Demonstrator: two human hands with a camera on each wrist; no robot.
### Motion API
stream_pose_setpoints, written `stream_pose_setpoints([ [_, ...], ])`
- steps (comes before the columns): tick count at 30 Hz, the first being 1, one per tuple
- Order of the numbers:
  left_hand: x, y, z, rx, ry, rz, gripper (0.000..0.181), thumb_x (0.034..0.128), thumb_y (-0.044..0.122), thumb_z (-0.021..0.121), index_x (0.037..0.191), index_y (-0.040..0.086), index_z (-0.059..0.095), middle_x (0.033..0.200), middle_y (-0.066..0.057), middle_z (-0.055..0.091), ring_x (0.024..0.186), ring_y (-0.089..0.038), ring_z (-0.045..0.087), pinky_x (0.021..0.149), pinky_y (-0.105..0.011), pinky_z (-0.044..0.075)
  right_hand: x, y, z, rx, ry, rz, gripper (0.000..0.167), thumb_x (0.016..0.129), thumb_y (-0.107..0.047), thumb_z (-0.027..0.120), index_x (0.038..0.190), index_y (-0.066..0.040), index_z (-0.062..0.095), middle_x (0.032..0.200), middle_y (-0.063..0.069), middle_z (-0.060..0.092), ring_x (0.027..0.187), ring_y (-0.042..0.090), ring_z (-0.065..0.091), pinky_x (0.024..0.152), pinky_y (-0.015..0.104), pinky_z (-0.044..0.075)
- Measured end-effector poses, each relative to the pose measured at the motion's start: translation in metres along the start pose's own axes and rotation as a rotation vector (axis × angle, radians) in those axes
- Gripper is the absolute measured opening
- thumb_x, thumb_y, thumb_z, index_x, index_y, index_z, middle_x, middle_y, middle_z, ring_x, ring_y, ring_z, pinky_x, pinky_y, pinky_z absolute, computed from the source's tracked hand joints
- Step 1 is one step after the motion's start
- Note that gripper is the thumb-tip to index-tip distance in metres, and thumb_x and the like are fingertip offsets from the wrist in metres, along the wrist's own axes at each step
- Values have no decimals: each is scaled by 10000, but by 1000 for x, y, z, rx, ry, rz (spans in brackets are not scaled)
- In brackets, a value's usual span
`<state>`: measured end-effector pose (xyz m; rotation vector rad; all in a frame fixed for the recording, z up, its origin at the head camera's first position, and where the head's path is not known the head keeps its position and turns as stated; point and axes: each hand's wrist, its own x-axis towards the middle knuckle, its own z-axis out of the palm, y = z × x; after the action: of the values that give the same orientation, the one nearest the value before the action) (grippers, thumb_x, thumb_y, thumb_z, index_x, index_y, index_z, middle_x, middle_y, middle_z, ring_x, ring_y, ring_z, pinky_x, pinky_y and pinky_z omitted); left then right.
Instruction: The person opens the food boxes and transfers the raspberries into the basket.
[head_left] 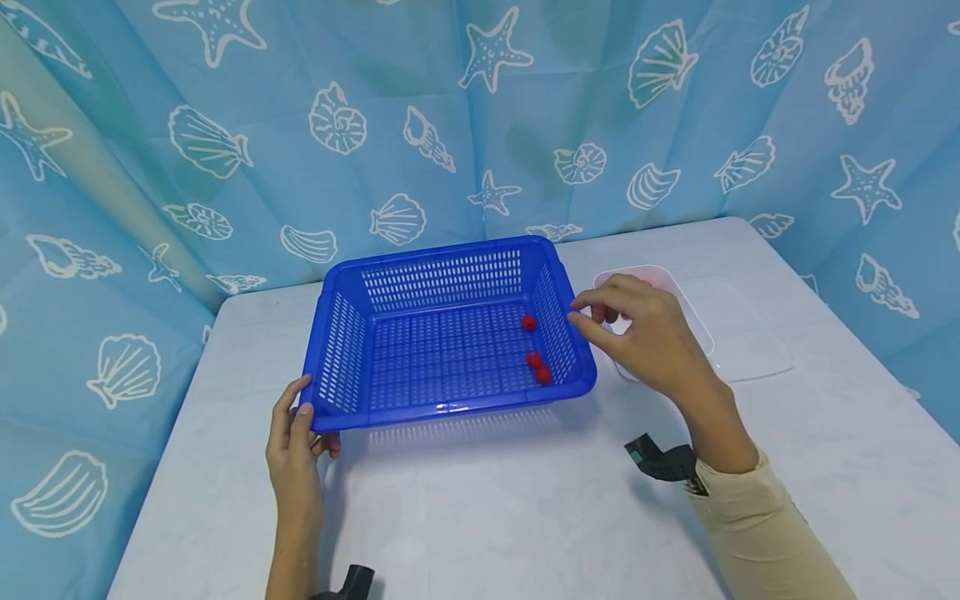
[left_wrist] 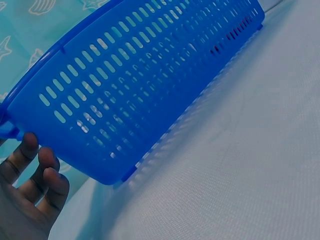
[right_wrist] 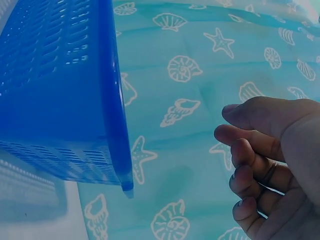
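Note:
A blue plastic basket with slotted walls stands in the middle of the head view. Several small red objects lie inside, towards its right wall. My left hand grips the rim at the front left corner, thumb on top and other fingers lower down; the left wrist view shows these fingers bent beside the basket wall. Just off the right rim, my right hand has thumb and index apart with nothing between them. A gap separates that hand from the basket in the right wrist view.
Partly behind my right hand, a white container holds red or pink contents. A clear flat lid lies to its right on the white-covered table. A blue curtain with shell patterns hangs behind.

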<state>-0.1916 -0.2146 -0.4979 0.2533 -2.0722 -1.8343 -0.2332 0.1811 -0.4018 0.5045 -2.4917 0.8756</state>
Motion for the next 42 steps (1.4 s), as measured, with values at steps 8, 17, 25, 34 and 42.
stream_pose_setpoints([
  [8,0,0,0,21,2,-13,411,1068,413,428,1464,321,491,1162,-56,567,748,-221,563,593,-207,485,0,1,-6,-6,26,14,138,893,-133,769,1027,-101,768,890,3,652,846,167,556,719,361,475],
  [17,0,-1,1,47,9,-17,412,1067,419,422,1464,335,488,1189,-42,566,753,-220,571,594,-206,488,1,23,-12,-11,95,16,156,877,-64,769,1032,-78,776,825,5,631,769,138,544,661,175,418],
  [25,1,-2,0,39,7,-26,405,1070,411,416,1463,343,488,1181,-49,560,766,-234,576,590,-209,483,2,44,-11,-82,96,150,157,900,-90,741,1045,-35,766,836,74,627,786,209,542,663,303,439],
  [34,-1,-1,1,32,11,-31,405,1071,400,418,1464,335,490,1207,-53,549,777,-251,587,589,-209,486,0,67,-7,-95,50,352,261,933,-122,684,1153,15,716,960,167,622,897,321,556,785,459,518],
  [42,-1,2,1,23,13,-33,406,1070,401,420,1462,324,494,1240,-53,550,773,-246,590,583,-205,481,-4,84,-3,-105,35,427,285,947,-115,644,1175,51,684,1063,221,627,957,374,572,860,524,526],
])
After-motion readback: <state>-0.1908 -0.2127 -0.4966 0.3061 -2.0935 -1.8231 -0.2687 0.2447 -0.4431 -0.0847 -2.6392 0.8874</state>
